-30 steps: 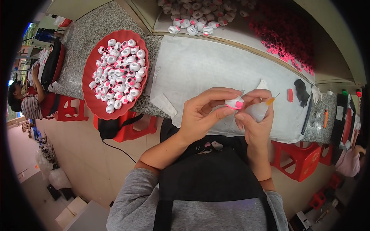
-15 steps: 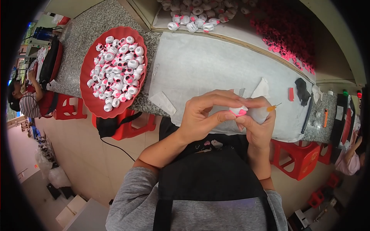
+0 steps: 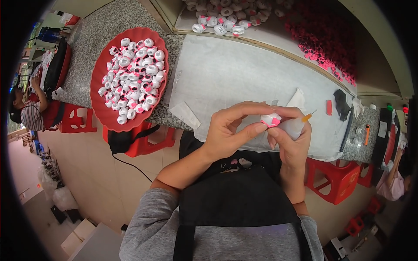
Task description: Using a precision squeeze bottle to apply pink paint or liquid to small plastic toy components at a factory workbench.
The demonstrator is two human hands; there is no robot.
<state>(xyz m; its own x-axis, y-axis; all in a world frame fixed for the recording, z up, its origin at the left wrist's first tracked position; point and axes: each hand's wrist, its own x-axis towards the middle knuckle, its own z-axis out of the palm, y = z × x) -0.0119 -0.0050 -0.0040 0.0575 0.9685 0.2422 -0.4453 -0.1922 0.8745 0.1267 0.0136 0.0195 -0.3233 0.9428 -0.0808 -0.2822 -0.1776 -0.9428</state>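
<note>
Between the thumb and fingers of my left hand [image 3: 228,128] is a small rounded white piece with pink parts [image 3: 271,120]. My right hand [image 3: 291,139] is closed around a soft, translucent squeeze bottle [image 3: 292,127]. The bottle has an orange tip with a thin needle [image 3: 307,117], which points away to the upper right, apart from the piece. Fingertips of the right hand meet the piece from its right side. Both hands are above the near edge of a pale work sheet [image 3: 244,69].
A red scalloped tray [image 3: 99,104] heaped with similar pieces stands on the left. A shelf at the back holds white pieces [image 3: 220,29] and pink parts [image 3: 322,56]. Paper scraps [image 3: 186,114], a black cloth [image 3: 342,104] and an orange pen-like tool [image 3: 367,135] lie around. Red stools [image 3: 333,180] stand below.
The piece has been turned in my fingers, so more of its white side and pink parts show. Both hands stay in nearly the same place.
</note>
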